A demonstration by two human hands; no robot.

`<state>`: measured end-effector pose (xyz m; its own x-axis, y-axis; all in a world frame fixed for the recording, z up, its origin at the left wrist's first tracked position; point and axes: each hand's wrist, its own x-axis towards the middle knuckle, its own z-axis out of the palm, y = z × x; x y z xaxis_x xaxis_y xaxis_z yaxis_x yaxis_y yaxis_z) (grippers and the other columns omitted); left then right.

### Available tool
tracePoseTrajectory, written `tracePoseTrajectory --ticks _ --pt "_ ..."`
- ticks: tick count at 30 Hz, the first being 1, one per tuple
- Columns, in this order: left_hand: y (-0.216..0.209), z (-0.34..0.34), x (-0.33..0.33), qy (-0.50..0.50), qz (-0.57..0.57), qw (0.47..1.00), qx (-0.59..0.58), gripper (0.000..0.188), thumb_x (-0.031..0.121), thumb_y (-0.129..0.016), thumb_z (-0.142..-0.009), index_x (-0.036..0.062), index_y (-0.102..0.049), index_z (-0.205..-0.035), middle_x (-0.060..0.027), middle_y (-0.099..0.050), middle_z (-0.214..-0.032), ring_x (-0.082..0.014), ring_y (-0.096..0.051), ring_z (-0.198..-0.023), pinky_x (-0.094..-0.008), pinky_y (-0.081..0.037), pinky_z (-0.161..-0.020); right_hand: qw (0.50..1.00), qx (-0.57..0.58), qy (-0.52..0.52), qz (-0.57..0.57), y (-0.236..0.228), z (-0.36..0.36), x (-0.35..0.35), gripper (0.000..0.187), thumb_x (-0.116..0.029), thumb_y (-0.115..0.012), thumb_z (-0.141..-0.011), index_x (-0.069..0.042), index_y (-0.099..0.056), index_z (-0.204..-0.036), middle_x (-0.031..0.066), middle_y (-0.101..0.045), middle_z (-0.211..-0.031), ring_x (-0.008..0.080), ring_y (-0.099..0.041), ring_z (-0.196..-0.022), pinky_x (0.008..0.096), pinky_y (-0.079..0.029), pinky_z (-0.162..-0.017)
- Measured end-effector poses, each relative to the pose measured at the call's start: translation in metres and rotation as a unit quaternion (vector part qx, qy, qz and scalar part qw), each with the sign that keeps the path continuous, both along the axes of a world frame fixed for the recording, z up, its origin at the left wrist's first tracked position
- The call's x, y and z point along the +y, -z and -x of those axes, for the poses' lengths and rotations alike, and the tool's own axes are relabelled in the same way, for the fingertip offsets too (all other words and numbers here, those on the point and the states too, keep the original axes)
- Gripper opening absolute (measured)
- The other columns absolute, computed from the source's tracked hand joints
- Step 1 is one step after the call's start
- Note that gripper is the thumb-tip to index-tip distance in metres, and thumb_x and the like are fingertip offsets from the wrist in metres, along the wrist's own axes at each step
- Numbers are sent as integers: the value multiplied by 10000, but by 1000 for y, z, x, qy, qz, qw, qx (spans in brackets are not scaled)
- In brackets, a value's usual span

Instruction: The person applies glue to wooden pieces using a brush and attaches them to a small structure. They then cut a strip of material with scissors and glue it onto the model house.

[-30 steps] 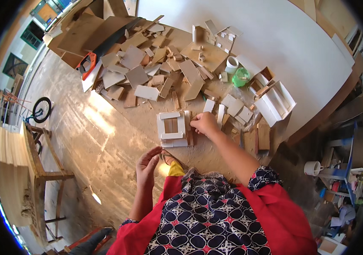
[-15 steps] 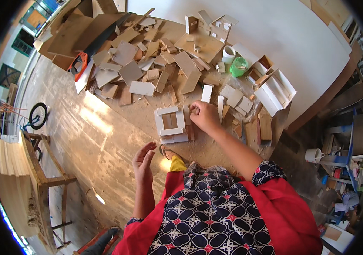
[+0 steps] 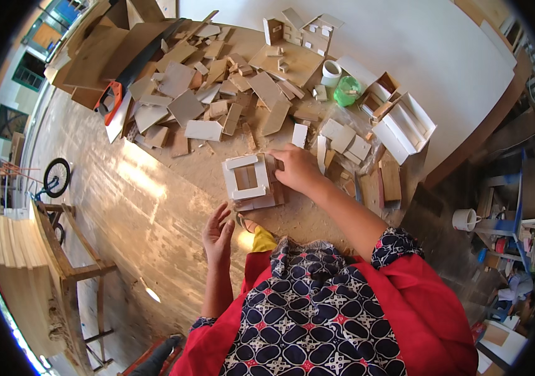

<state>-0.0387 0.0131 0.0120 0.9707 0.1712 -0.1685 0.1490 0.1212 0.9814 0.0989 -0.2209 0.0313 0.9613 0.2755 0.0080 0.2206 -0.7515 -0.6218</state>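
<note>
Relative to the white frame (image 3: 260, 173), the right hand (image 3: 298, 168) has shifted inward since the earlier picture, and its fingertips now meet the frame's upper right edge.

Head view. Right-hand grip: thumb and fingers drawn together; whether anything is pinched between them cannot be told. White frame: directly left of this grip, lying on flat boards (image 3: 260, 202). Left hand (image 3: 218, 233): below and left of the grip, near the frame's lower left corner; fingers loosely spread, nothing held. White strips (image 3: 300, 135): just above and right of the grip. Scrap wood pile (image 3: 186, 106): above and left of the grip.

Handling: the frame is probably light and stiff, with a dry, dusty face that may slide slightly. Its narrow bars could break or shift under side pressure. Hold by opposite outer edges, not by a single bar.
</note>
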Motion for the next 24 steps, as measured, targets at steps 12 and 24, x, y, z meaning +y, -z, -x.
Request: tracePoseTrajectory --ticks 12,24 --pt "2 -3 -5 27 -38 999 20 454 92 -636 -863 5 -520 -1293 -82 -555 -1284 -178 -505 -1163 -306 -430 -932 999 3 -20 43 -5 -2 1 321 -120 -636 -708 -114 -679 -1026 147 -634 -918 323 -643 -857 430 -525 -756" --pt "3 -4 -8 17 -31 999 3 540 64 -642 -840 16 -464 -1347 -96 -530 -1315 -207 -493 -1183 -335 -398 -983 998 3 -53 46 -1 -3 -5 363 -75 -598 -720 -109 -660 -1075 181 -653 -897 332 -651 -871 432 -527 -766"
